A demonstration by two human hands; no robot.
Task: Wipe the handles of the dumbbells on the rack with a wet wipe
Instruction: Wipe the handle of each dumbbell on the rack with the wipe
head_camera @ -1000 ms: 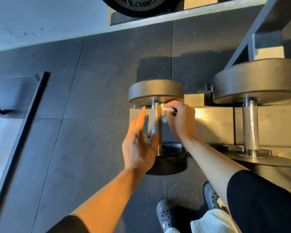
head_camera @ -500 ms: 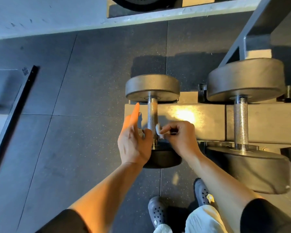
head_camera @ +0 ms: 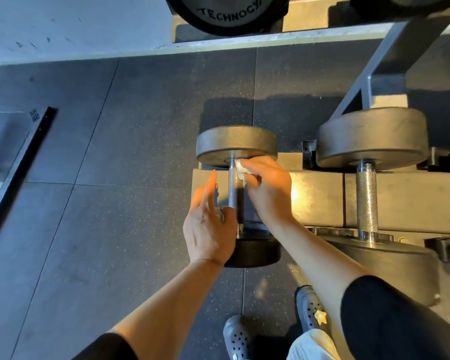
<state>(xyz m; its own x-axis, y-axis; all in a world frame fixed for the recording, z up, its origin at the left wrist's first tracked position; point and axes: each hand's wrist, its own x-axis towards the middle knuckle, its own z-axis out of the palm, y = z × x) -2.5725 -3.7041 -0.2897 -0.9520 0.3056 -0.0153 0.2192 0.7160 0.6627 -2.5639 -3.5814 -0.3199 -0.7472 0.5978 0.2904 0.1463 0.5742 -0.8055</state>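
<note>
At the rack's left end, our right hand pinches the wet wipe against the far end of the small dumbbell's handle, while our left hand, fingers straight and together, likely steadies the near end.

Two dumbbells sit on the rack: a smaller one and a larger one. One wet wipe, two hands, two grey clogs, one Technogym weight plate.
</note>
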